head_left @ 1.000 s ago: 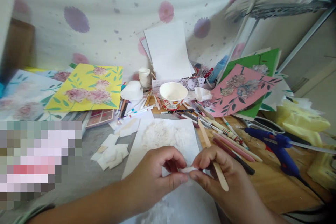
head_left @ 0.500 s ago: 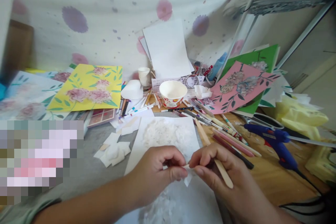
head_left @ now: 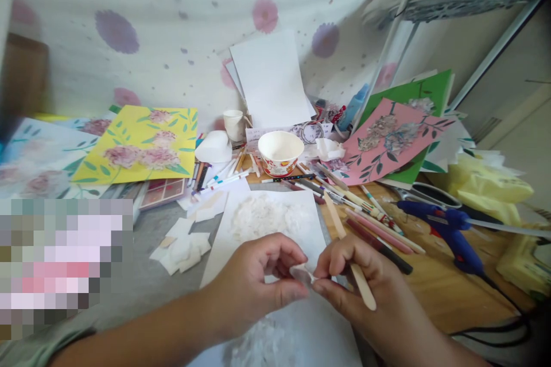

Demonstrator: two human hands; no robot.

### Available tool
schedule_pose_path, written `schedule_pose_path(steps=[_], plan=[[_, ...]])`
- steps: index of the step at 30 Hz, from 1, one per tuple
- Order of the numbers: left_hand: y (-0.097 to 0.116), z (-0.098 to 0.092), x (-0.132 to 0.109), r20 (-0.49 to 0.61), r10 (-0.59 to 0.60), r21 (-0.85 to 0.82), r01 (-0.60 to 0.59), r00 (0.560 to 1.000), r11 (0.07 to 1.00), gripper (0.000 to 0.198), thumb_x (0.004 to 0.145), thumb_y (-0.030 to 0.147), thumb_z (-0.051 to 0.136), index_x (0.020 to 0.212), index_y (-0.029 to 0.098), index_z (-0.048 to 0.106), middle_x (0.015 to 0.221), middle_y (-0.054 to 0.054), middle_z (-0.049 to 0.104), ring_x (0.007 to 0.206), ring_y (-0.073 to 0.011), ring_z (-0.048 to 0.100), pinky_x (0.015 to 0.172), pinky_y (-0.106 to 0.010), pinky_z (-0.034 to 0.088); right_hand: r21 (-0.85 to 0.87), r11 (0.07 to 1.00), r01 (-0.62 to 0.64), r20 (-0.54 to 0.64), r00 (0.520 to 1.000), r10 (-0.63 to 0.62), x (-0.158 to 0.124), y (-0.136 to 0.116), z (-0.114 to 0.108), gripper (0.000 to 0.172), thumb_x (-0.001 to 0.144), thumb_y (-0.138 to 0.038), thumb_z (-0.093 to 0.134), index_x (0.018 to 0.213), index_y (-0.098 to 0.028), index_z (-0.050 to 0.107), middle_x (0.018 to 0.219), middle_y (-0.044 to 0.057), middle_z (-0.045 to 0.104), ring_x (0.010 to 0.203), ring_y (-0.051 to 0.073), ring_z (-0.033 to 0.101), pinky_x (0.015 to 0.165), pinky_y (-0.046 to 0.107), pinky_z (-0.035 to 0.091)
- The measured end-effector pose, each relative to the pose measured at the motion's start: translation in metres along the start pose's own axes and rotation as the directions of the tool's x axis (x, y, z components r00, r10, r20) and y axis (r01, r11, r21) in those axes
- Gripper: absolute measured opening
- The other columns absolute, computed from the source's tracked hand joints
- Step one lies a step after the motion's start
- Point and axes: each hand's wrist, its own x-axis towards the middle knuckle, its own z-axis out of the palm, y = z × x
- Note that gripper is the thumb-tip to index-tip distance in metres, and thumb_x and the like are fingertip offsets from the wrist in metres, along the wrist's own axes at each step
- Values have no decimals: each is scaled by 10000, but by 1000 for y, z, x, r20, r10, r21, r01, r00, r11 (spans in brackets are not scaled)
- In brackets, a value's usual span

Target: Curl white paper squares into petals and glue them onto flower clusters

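A small twisted piece of white tissue paper [head_left: 302, 274] is pinched at its right end by my right hand [head_left: 365, 275]. A wooden craft stick [head_left: 363, 287] also lies in that hand, slanting out past the fingers. My left hand [head_left: 258, 281] is curved beside the tissue's other end, thumb and forefinger apart; whether a fingertip touches it is hard to see. Below both hands lies a white sheet [head_left: 321, 327], with a round mass of crumpled white tissue [head_left: 264, 217] on its far part and another tissue mass [head_left: 262, 344] on its near part.
Loose white tissue squares [head_left: 183, 246] lie left of the sheet. A paper bowl [head_left: 281, 155] stands behind it among pens and brushes. To the right are a blue glue gun [head_left: 443, 223] and a pink flower picture [head_left: 396, 143]; a yellow flower picture [head_left: 138, 146] leans at left.
My left thumb and forefinger have spread apart from their pinch on the tissue piece. My right hand keeps its pinch, and the tissue now shows as a wider, cupped shape. The view has shifted slightly.
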Motion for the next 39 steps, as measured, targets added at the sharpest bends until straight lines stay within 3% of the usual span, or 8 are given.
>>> schedule_pose_path(steps=[4,6,10,17,26,32,36,39], plan=[[2,-3,-5,-178,285,316,-219,942,923,217,680,192,720,793,186,534,807,9,523,767,-141,502,712,-270,405,-34,999,12,0,1000,-12,0,-1,0,209,765,-134,632,752,-237,450,705,-42,611,621,121,581,582,222,472],[5,-3,-8,-149,368,433,-274,918,859,159,735,209,676,694,177,526,723,21,493,683,-121,474,648,-249,380,-50,998,28,6,1000,-27,1,-1,1,211,761,-135,639,749,-237,454,700,-44,606,626,119,580,586,218,475],[9,3,-11,-31,252,339,-227,967,913,131,778,273,622,717,166,579,685,12,541,643,-121,502,616,-241,394,-93,993,72,27,997,-69,1,-4,4,198,758,-129,641,741,-233,473,702,-51,615,632,105,597,589,192,478],[12,5,-4,-136,-4,291,44,991,956,86,724,227,541,663,167,548,610,36,498,603,-112,457,590,-229,382,-78,997,22,70,997,-17,0,-4,6,185,771,-146,626,739,-232,465,726,-41,632,639,111,606,596,200,492],[9,-17,6,-43,-233,515,221,972,828,74,703,195,491,640,177,525,580,40,489,551,-104,440,501,-207,333,-300,954,6,-65,998,-27,8,6,-41,174,798,-154,598,762,-249,456,728,-45,565,645,117,553,611,211,479],[11,-26,8,39,-101,851,19,994,525,100,709,229,581,623,182,565,656,26,545,620,-128,491,579,-240,339,-267,964,6,103,994,23,2,0,-45,202,797,-124,588,738,-243,435,730,-47,578,649,115,561,593,201,479],[21,-23,3,43,24,768,-48,999,639,200,695,233,665,890,216,624,857,3,599,765,-156,542,703,-254,411,-248,969,-2,254,965,67,0,-3,-29,203,776,-95,593,741,-235,451,726,-34,606,633,128,584,583,222,475],[20,-17,-1,79,-34,665,-27,996,746,415,636,337,775,1012,245,624,855,11,583,753,-157,553,690,-247,437,-278,960,34,283,958,48,2,-2,-18,205,753,-75,606,718,-230,476,718,-27,634,646,142,619,581,227,476]])
